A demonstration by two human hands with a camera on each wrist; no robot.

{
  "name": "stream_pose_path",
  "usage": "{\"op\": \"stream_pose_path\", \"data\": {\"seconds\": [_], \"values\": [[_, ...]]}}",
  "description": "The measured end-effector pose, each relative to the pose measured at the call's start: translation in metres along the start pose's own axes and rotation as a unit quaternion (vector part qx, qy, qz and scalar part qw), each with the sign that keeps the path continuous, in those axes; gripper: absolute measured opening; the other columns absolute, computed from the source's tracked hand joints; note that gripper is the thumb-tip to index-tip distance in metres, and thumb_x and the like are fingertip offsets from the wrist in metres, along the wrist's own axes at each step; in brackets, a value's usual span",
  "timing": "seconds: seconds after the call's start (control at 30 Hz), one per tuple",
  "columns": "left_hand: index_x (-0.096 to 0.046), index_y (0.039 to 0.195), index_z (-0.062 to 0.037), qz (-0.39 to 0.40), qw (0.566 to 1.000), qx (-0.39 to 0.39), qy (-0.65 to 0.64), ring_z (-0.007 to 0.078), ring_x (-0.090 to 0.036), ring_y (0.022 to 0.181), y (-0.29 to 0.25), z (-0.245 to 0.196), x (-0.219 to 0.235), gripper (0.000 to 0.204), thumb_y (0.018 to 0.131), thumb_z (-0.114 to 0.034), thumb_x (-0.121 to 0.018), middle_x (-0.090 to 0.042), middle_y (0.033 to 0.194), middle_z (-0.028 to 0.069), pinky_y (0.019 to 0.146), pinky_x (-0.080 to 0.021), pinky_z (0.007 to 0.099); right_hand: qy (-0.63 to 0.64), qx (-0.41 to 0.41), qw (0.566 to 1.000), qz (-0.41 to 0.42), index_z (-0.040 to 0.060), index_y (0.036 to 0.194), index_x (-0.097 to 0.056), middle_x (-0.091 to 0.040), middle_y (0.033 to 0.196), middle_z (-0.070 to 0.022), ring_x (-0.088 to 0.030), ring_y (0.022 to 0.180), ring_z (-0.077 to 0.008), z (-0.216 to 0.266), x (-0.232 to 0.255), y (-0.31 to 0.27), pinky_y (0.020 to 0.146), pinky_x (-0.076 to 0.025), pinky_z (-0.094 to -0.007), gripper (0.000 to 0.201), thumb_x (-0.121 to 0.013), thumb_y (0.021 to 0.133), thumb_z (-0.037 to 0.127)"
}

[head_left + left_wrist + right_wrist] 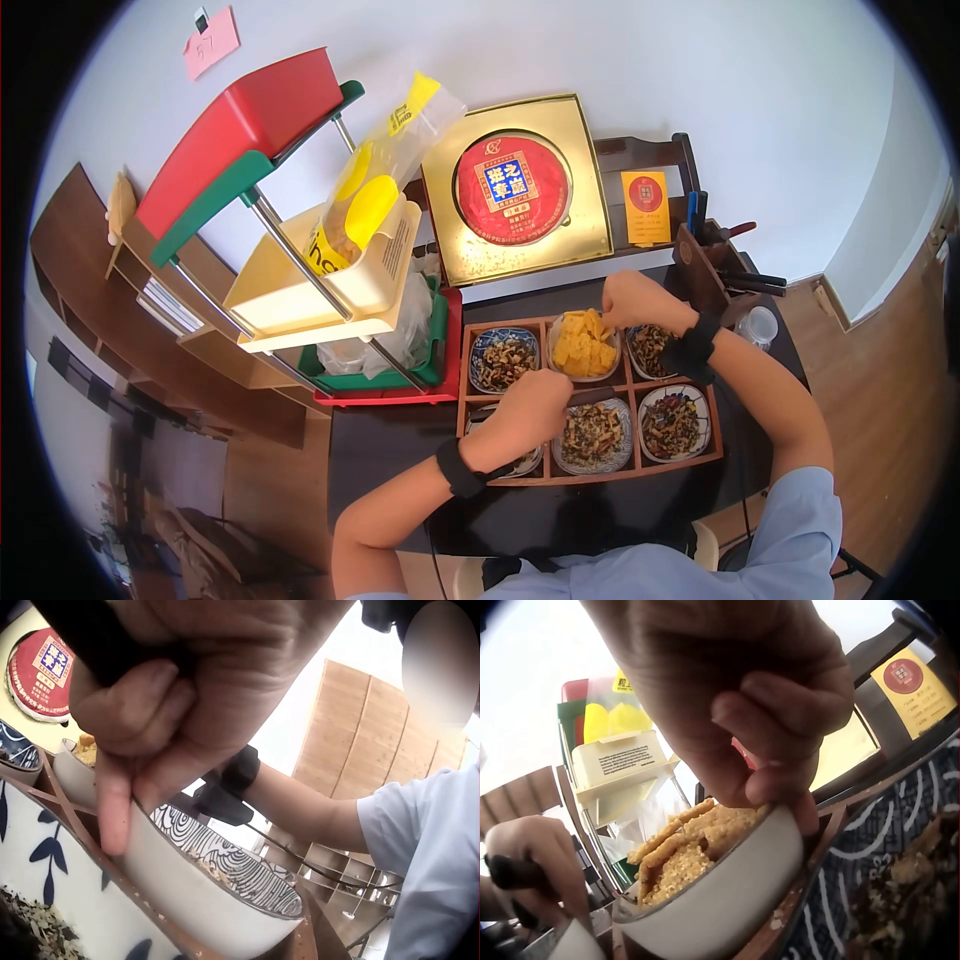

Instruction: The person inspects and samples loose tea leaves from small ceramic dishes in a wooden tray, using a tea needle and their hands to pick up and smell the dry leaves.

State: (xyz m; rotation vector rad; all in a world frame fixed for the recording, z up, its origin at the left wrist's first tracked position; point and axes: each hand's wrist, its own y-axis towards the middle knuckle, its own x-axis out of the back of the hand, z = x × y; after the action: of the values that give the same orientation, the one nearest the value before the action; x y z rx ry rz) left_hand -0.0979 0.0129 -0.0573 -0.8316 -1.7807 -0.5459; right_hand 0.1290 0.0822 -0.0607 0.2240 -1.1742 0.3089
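In the head view my right hand [645, 300] is at the back middle of a wooden divided tray [590, 480]. Its thumb and fingers pinch the rim of a white bowl [720, 922] heaped with yellow seeded crackers [578, 348]. My left hand [520, 408] hangs over the front row, curled round a black handle [97, 637]; the kind of tool cannot be told. Its index finger and thumb also straddle the rim of a bowl [195, 892] with a dark wave pattern inside. That bowl holds chopped dried bits.
Other patterned bowls with dried bits [673, 425] fill the tray. A tiered basket rack [330, 325] with a yellow-printed bag [365, 205] stands left. Behind are a gold box [590, 190] with a red disc and a yellow card [646, 215]. A wooden pen holder [700, 260] and clear cup [758, 325] stand right.
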Motion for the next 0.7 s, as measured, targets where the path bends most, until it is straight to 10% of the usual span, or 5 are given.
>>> {"op": "stream_pose_path", "data": {"seconds": [0.7], "values": [[-0.062,0.079,0.0027,0.0,0.998,-0.03,0.047,0.0384,-0.062,0.077,-0.012,-0.005,0.013,0.017,0.071,-0.01,-0.07,-0.062,0.075,0.02,0.067,-0.051,0.0443,-0.033,-0.065,0.993,0.088,0.003,0.067,-0.069,-0.062,0.055,-0.0084,-0.064,0.058,-0.0239,0.0,0.004,0.0,0.058,-0.051,-0.0352,0.015,-0.064,0.07,0.017]]}}
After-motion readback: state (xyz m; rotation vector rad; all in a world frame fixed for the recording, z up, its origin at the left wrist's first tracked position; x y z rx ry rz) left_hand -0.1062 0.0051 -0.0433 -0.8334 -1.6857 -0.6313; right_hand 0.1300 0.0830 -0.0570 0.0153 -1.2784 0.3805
